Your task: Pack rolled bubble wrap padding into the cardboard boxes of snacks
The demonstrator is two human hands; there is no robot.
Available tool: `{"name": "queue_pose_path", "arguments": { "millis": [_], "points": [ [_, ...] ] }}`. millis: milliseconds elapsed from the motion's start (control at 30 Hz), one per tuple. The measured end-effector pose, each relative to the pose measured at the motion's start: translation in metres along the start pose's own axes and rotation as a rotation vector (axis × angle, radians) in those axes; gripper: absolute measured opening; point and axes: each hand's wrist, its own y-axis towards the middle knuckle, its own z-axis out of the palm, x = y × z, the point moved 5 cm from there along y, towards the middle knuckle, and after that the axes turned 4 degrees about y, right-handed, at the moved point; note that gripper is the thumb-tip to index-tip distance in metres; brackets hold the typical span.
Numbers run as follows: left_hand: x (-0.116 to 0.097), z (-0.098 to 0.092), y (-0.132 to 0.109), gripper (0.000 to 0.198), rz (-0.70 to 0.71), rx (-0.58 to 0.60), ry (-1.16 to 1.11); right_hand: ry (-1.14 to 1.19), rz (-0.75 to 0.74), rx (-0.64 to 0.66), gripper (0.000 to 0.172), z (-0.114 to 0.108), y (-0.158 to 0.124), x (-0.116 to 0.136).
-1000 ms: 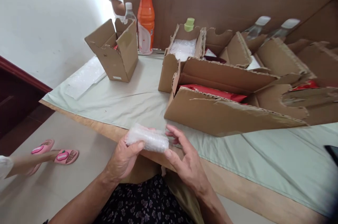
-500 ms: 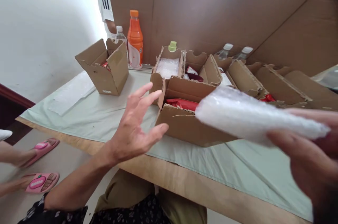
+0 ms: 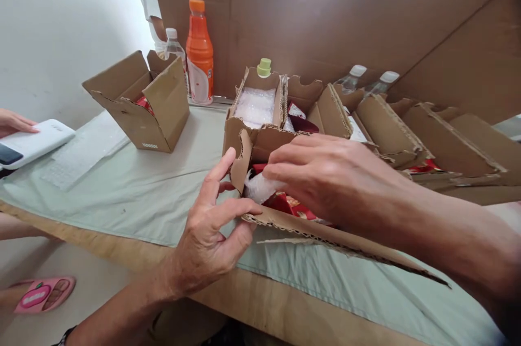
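An opened cardboard box (image 3: 280, 219) stands near the table's front edge with red packets (image 3: 295, 206) inside. At its left end, my left hand (image 3: 215, 226) grips the corner, thumb and fingers on the cardboard edges. My right hand (image 3: 321, 172) reaches down into the box, its fingers closed on a crumpled piece of bubble wrap (image 3: 260, 187) at the left end. Part of the bubble wrap and much of the box's inside are hidden beneath my right hand and forearm.
Behind are several open boxes (image 3: 378, 129), one holding bubble wrap (image 3: 255, 107). Another box (image 3: 163, 112) stands left, beside an orange bottle (image 3: 199, 58) and flat bubble wrap (image 3: 85, 148). At far left, another person's hand (image 3: 16, 122) holds a white device (image 3: 40, 142).
My right hand has carried the bubble wrap leftward and down into the box. My left hand has closed on the box corner. The front flap now leans outward. Another person's hand has appeared.
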Motion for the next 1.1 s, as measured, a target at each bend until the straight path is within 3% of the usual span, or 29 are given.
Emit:
{"name": "queue_pose_path", "arguments": {
  "millis": [67, 200, 267, 400, 500, 633, 933, 1100],
  "points": [
    [0.001, 0.001, 0.001, 0.028, 0.001, 0.001, -0.008, 0.027, -0.058, 0.066, 0.015, 0.020, 0.008, 0.003],
    [0.003, 0.002, -0.003, 0.031, 0.009, 0.002, -0.038, 0.031, -0.028, 0.139, 0.012, 0.051, 0.019, 0.001],
    [0.004, 0.003, -0.005, 0.033, 0.006, 0.004, -0.041, 0.013, 0.022, 0.142, 0.010, 0.051, 0.020, -0.003],
    [0.004, 0.004, -0.007, 0.031, 0.009, -0.004, -0.048, -0.015, 0.128, 0.075, 0.008, 0.028, 0.010, -0.011],
    [0.003, 0.005, -0.008, 0.029, 0.015, -0.018, -0.060, -0.038, 0.035, 0.051, 0.009, 0.024, 0.005, -0.007],
    [0.003, 0.005, -0.010, 0.028, 0.000, -0.031, -0.047, -0.136, -0.127, -0.018, 0.025, 0.036, 0.009, 0.001],
    [0.006, 0.005, -0.009, 0.023, -0.004, -0.020, -0.069, -0.021, -0.122, 0.229, 0.019, 0.063, 0.018, -0.003],
    [0.005, 0.005, -0.009, 0.022, -0.017, 0.000, -0.075, 0.109, -0.078, 0.207, 0.017, 0.065, 0.019, -0.007]
  ]
}}
